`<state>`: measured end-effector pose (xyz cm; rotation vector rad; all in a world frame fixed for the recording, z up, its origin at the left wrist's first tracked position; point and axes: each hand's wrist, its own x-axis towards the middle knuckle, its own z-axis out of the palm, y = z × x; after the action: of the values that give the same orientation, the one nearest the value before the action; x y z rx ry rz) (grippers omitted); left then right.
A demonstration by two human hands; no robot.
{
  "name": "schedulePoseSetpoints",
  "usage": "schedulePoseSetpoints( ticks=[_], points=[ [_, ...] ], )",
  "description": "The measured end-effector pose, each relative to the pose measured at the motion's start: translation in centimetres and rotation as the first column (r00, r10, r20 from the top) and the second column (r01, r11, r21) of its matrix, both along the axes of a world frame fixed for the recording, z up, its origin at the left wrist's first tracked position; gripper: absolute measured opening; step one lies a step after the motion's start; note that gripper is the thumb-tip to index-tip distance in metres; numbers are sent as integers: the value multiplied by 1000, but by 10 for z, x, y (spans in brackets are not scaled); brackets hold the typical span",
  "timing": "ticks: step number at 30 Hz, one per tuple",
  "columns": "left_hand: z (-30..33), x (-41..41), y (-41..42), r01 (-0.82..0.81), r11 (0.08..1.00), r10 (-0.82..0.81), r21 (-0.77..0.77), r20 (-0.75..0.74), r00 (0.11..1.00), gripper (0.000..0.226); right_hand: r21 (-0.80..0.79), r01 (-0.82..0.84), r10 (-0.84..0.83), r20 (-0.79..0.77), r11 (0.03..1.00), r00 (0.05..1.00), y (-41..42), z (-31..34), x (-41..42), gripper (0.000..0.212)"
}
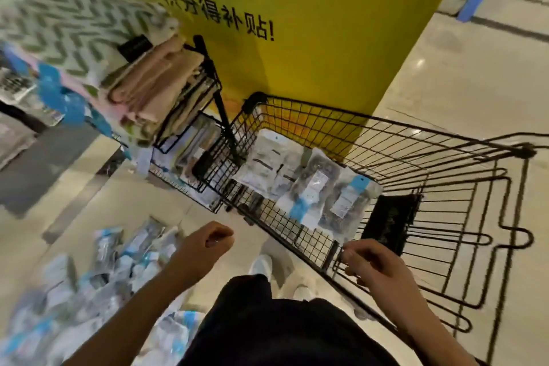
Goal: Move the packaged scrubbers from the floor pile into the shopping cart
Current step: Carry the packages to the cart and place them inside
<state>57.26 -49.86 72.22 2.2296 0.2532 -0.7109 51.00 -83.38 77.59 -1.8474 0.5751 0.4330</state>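
Over the cart point(416, 140), empty right hand point(374, 264), scrubber packs point(309, 187) inside

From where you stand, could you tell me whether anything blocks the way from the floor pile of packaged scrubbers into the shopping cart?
Only the cart's own near wire wall: the floor pile lies left of the shopping cart, so packs must be lifted over it. The basket is open on top, and both the left hand and right hand look empty.
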Motion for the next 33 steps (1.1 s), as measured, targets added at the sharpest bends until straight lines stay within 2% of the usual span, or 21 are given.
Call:
schedulePoseSetpoints(
  ticks=[3,7,9,11,12,14,16,21,26,33],
  points=[
    [0,-48,10,-150,987,152,54,-38,988,8,-13,-190,190,21,982,982,0,-14,10,7],
    [1,-131,23,-376,924,382,76,-107,918,8,-34,-453,454,24,891,891,23,-21,20,8],
    [2,-173,29,-536,842,539,59,-141,830,10,-11,-515,515,57,857,855,39,-21,19,7],
    [5,-210,35,-683,730,679,27,-145,720,24,31,-531,527,95,847,845,59,-17,14,6],
    [5,-228,37,-724,689,719,24,-148,679,20,52,-548,540,117,835,834,70,-14,10,6],
    [7,-259,40,-781,623,778,39,-127,615,6,82,-609,596,143,789,790,97,-9,0,6],
    [7,-290,44,-822,568,820,42,-111,561,8,91,-695,680,151,713,717,128,-5,-14,5],
    [7,-366,56,-900,434,899,40,-80,430,11,70,-899,885,160,432,438,206,1,-61,7],
    [8,-473,68,-978,210,976,7,-63,210,12,25,-964,961,77,265,267,281,-14,-128,11],
    [13,-641,106,-996,-92,994,-21,-66,-90,12,-24,-998,995,-73,64,66,395,-47,-249,10]
  ],
)
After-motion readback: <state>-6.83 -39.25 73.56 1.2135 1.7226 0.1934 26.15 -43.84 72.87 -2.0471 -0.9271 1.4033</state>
